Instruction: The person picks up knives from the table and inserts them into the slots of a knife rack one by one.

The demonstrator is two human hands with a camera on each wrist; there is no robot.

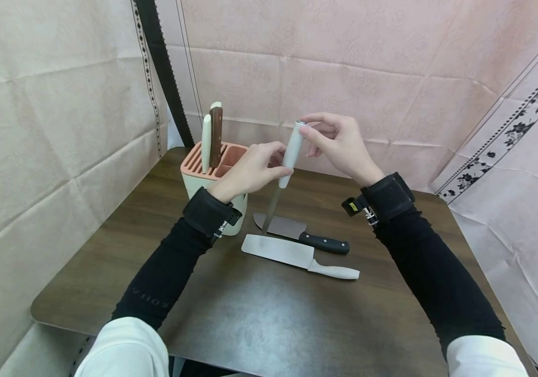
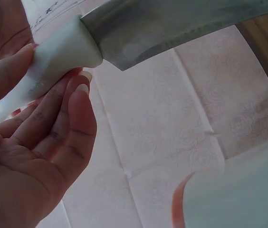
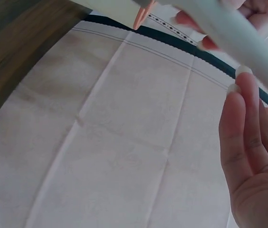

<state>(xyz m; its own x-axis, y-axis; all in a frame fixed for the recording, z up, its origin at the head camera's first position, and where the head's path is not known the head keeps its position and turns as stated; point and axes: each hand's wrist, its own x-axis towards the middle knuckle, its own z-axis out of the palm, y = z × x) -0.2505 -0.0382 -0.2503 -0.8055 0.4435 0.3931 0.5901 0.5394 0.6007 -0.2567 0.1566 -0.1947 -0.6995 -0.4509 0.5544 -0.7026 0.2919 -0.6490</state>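
A white-handled knife (image 1: 292, 152) is held upright but slanted, its blade (image 2: 138, 35) pointing down toward the table. My left hand (image 1: 257, 168) grips the handle low, close to the blade, with the thumb across it. At the top end of the handle, the thumb and fingertips of my right hand (image 1: 337, 141) pinch it. Under the blade tip lie two cleavers: one black-handled (image 1: 327, 244), the other white-handled (image 1: 278, 250) and nearer to me. In the head view the held blade overlaps the black-handled cleaver.
A pale knife block (image 1: 191, 186) with a pink slotted top stands left of the cleavers, behind my left wrist. White handles (image 1: 206, 141) and a brown handle (image 1: 216, 136) stick up from it. Patterned cloth (image 1: 344, 68) hangs behind the wooden table (image 1: 250, 314).
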